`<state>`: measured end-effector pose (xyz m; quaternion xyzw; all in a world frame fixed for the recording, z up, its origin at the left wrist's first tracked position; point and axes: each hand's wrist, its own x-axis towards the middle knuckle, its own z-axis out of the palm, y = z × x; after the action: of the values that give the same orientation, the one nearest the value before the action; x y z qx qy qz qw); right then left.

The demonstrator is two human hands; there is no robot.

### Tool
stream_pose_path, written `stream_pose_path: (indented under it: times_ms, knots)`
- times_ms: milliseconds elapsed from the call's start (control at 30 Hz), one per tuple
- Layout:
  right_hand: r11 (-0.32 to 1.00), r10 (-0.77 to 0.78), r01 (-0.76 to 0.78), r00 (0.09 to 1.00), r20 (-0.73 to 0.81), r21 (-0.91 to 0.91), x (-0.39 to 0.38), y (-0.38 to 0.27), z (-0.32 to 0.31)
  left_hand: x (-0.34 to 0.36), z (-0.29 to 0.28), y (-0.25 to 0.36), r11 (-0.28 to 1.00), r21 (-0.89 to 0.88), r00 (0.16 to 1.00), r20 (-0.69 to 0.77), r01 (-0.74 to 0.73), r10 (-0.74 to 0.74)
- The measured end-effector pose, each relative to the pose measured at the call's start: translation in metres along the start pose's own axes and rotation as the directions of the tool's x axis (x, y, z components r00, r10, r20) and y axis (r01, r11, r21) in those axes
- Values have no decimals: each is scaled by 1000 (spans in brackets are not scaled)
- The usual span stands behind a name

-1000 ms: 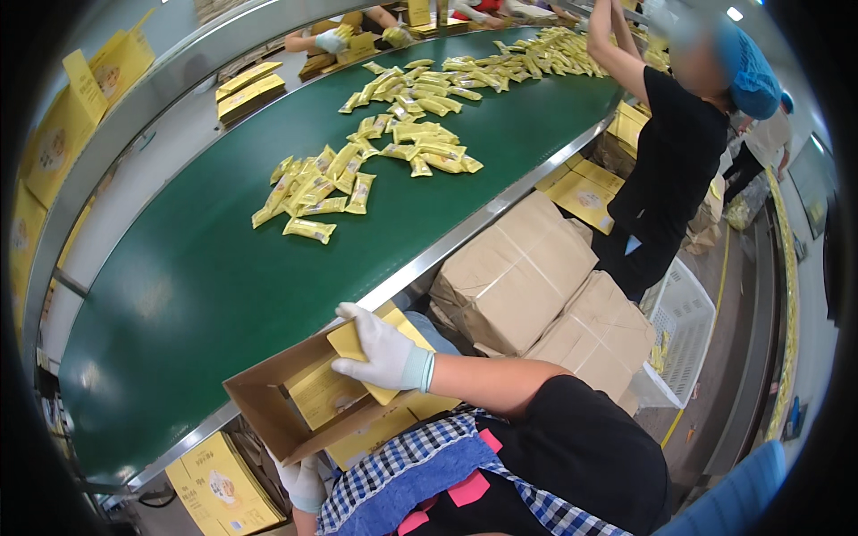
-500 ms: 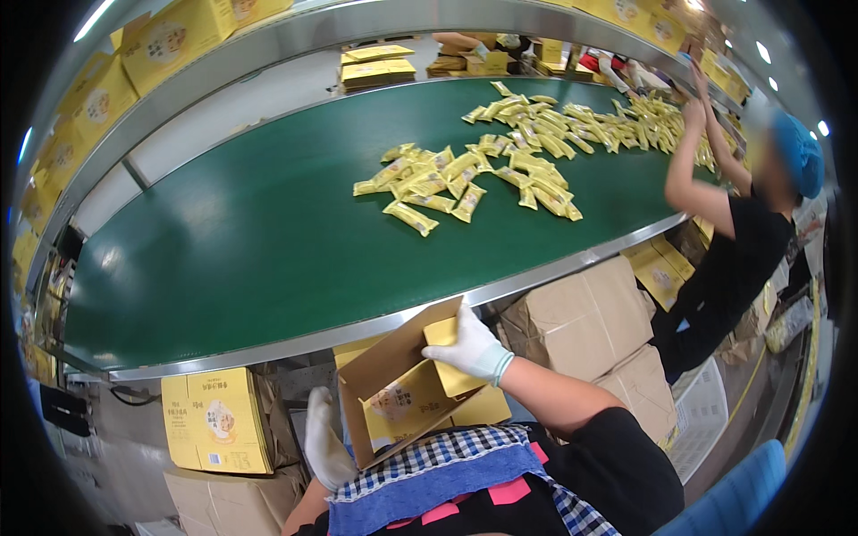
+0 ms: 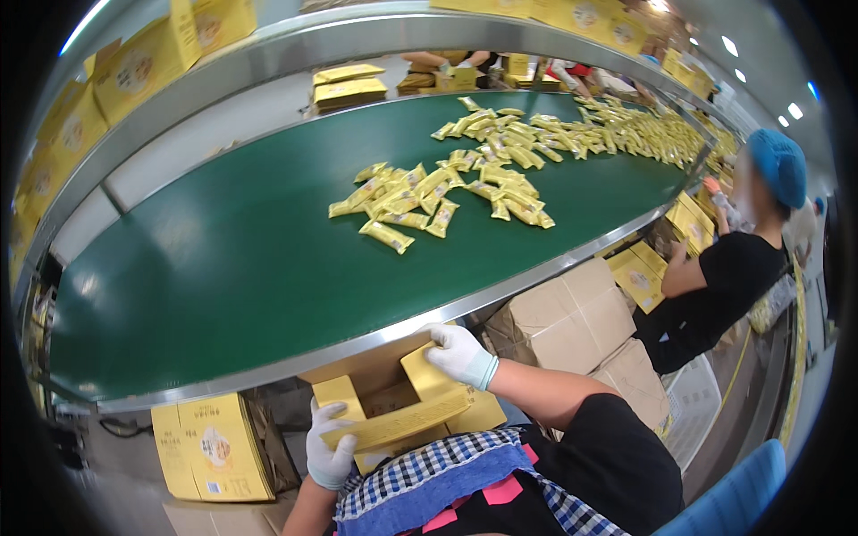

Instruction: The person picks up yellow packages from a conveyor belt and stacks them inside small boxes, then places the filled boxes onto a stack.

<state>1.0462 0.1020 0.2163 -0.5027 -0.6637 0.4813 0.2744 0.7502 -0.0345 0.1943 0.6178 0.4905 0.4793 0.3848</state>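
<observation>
- Moved, head view: left hand (image 3: pixel 331 448), shifted from the box's (image 3: pixel 407 423) outer side to its front left corner; box, turned opening up; co-worker (image 3: pixel 737 277) at right of frame, arms lowered.
- Box, 1: bottom centre of frame, below the belt (image 3: pixel 214 277), flaps standing open; interior mostly shadowed.
- Left hand: thumb and fingers parted around the corner, seemingly clamped on it.
- Right hand (image 3: pixel 460 355): fingers together, clamped on the right flap (image 3: pixel 427 370); thumb hidden.
- Step in hand, judged: opening out and squaring the box.
- Next move, judged: calls for a steady hold on both sides while flaps are spread.
- Packets (image 3: pixel 398 201): upper centre to upper right, too many overlapping to count.
- Wrapped bundles (image 3: pixel 576 313), right of centre: 2.
- Carton stack (image 3: pixel 214 448), lower left: 1.
- Basket (image 3: pixel 702 406), lower right: 1.
</observation>
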Motion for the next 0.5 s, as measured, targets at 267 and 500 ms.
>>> stream_pose_path:
  times_ms: [267, 500]
  knots:
    - [281, -85, 679, 721, 687, -678, -26, -73, 7, 13, 14, -21, 992, 120, 992, -123, 30, -15]
    - [634, -227, 551, 803, 551, -542, 33, -75, 7, 41, -8, -17, 727, -646, 890, -163, 231, -427]
